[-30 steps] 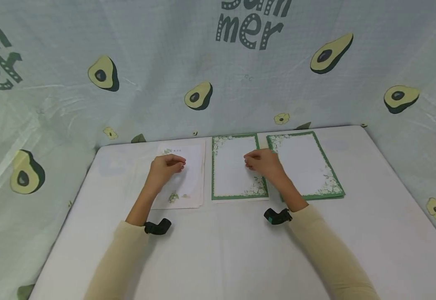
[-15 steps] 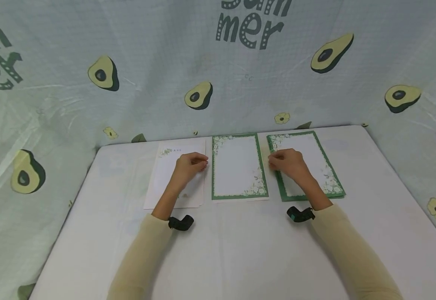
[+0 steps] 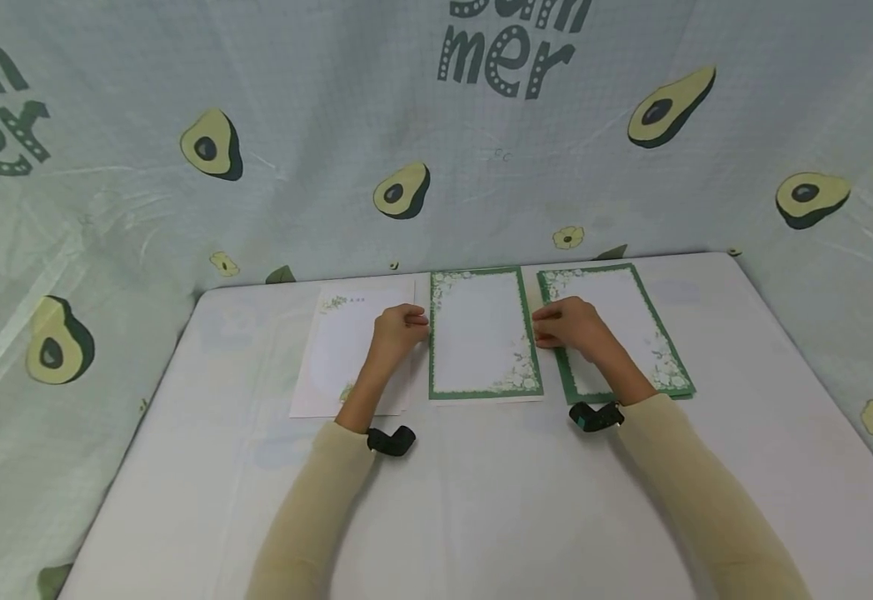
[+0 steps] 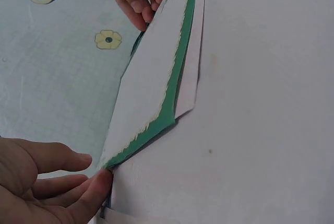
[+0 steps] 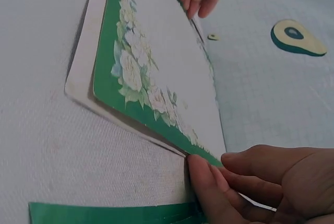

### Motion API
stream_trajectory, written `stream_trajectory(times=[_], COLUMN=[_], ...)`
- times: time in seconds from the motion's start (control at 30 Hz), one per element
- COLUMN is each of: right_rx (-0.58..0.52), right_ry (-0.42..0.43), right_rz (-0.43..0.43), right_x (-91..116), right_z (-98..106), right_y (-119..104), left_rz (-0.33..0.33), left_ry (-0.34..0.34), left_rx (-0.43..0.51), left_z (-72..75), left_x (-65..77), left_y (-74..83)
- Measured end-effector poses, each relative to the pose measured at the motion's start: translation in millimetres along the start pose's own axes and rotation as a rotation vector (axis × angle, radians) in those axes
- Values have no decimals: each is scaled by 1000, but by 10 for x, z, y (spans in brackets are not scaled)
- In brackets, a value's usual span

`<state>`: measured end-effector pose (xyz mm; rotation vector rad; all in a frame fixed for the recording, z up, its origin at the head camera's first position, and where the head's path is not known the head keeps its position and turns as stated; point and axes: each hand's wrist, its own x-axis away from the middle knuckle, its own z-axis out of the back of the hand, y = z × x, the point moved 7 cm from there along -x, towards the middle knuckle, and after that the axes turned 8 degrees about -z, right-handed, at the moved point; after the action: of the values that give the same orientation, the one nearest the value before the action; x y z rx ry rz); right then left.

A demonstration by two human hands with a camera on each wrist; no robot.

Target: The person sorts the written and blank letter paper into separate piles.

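In the head view, a green-bordered floral sheet (image 3: 481, 333) lies in the middle, over a pale sheet (image 5: 78, 80) whose edge shows beneath it. My left hand (image 3: 401, 329) is at its left edge; in the left wrist view, the fingertips (image 4: 102, 179) touch the sheet's corner side. At the right edge is my right hand (image 3: 566, 325), reaching across part of a second green-bordered stack (image 3: 624, 333). The right wrist view has the thumb (image 5: 201, 169) against the middle sheet's edge, with the index finger close above. Neither hand visibly clasps the paper.
A stack of pale pink printed sheets (image 3: 331, 350) lies left of the middle sheet, partly under my left arm. The white tabletop (image 3: 466, 492) meets an avocado-patterned curtain (image 3: 309, 217) behind. Both wrists wear a black camera (image 3: 391, 442).
My left hand has moved right, from over the pink sheets to the middle sheet's left edge. My right hand has shifted right, off the middle sheet, to its right edge.
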<state>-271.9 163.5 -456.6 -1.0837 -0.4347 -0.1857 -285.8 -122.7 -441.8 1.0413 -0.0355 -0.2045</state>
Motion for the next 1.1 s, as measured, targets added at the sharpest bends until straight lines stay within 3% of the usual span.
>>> stream_trajectory(times=[0.3, 0.73, 0.97, 1.1], right_rx=[-16, -23, 46, 4], right_ry=[13, 37, 130, 167], right_rz=[-10, -15, 80, 121], right_x=[-6, 27, 64, 72], right_z=[-35, -67, -64, -47], right_y=[-8, -25, -87, -110], left_rz=[40, 14, -53, -75], left_ry=[20, 47, 65, 95], left_rx=[-2, 49, 103, 106], left_z=[-32, -23, -41, -25], left_x=[-34, -16, 16, 38], left_y=[-95, -87, -20, -5])
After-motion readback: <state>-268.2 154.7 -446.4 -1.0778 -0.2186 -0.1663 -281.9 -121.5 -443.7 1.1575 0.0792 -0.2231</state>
